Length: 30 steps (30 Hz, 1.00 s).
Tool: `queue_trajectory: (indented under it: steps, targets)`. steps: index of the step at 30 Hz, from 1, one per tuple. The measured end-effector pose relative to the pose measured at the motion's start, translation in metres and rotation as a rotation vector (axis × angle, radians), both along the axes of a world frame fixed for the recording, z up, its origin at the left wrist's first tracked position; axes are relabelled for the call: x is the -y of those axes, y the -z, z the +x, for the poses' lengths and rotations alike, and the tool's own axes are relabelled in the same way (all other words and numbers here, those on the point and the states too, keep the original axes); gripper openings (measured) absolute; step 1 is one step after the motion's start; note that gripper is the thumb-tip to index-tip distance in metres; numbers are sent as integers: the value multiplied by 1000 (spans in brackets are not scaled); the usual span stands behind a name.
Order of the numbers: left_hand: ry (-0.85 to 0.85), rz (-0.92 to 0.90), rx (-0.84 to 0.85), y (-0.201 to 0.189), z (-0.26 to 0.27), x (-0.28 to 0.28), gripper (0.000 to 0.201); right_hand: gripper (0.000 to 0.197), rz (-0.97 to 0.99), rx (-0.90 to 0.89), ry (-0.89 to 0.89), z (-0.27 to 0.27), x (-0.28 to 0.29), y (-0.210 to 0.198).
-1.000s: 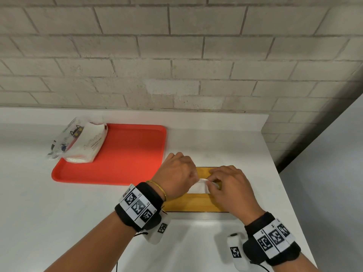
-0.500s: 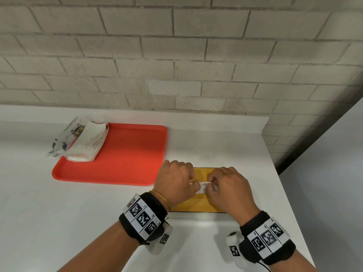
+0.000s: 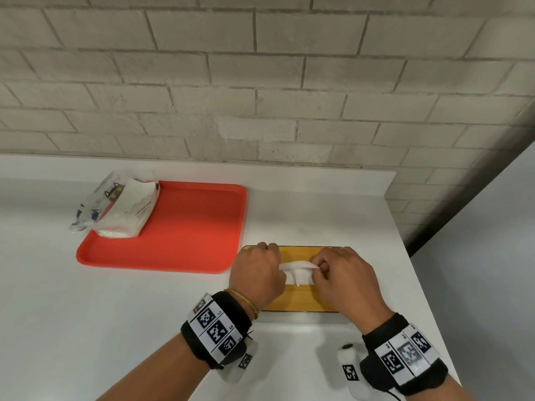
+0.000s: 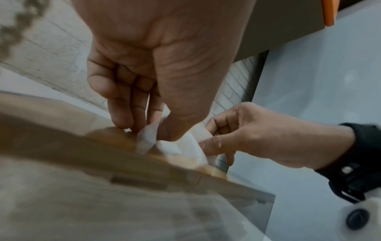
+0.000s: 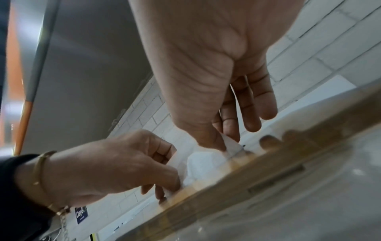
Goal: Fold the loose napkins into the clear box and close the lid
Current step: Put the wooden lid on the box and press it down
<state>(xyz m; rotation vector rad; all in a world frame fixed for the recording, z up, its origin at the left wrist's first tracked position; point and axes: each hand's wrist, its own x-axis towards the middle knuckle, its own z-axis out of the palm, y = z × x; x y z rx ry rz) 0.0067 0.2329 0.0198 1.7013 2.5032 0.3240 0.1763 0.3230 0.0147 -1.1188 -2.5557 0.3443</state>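
Note:
A clear box with a wooden lid (image 3: 301,301) stands on the white counter in front of me. A white napkin (image 3: 298,270) sticks up at the middle of the lid. My left hand (image 3: 281,270) pinches its left end and my right hand (image 3: 317,267) pinches its right end. In the left wrist view the thumb and fingers of the left hand (image 4: 152,128) grip the napkin (image 4: 185,146) just above the lid (image 4: 103,154). The right wrist view shows the right hand (image 5: 224,143) pinching the napkin (image 5: 204,163) over the lid (image 5: 268,171). The box's inside is hidden.
A red tray (image 3: 162,266) lies to the left of the box, with an opened pack of napkins (image 3: 127,209) on its far left corner. A brick wall rises behind the counter. The counter's right edge (image 3: 411,273) runs close to the box.
Both hands have drawn slightly apart over the lid, and more of the white napkin now shows stretched between them.

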Motion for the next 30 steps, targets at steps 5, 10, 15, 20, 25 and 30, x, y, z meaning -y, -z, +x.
queue_trajectory:
  steps: [5, 10, 15, 20, 25, 30]
  targets:
    - [-1, 42, 198, -10, -11, -1, 18, 2, -33, 13, -26, 2, -11, -12]
    - [-3, 94, 317, -8, -15, -2, 26, 6, -98, 52, -36, 1, -16, -16]
    - [-27, 31, 386, -7, -19, 4, 39, 12, -151, 173, -27, 4, -14, -17]
    - [-32, 88, 449, -13, -30, 2, 37, 16, -168, 196, -48, -1, -19, -28]
    - [-41, 107, 450, -9, -32, 2, 37, 13, -195, 224, -34, -2, -22, -35]
    - [-65, 59, 499, -6, -37, 3, 45, 11, -258, 271, -25, 3, -25, -37]
